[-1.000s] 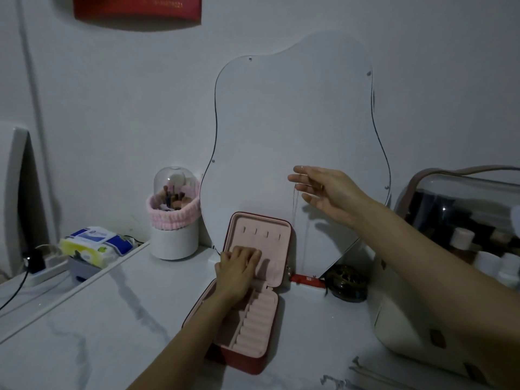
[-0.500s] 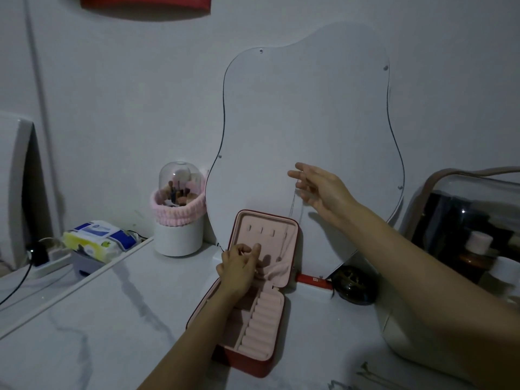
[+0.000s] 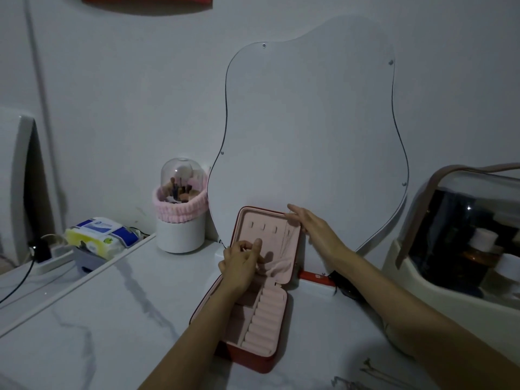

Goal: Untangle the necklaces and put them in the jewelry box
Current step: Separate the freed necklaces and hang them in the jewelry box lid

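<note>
Pink-lined jewelry box stands open on the marble table, lid upright. Left hand pinches the lid's pocket, fingers curled. Right hand touches the lid's top right corner, fingers fairly straight; whether it holds a necklace, I cannot tell.

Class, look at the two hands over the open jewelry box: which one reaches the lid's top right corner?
The right hand, fingers at the lid's top right corner; the left hand sits lower, at the lid's pink pocket of the jewelry box.
</note>
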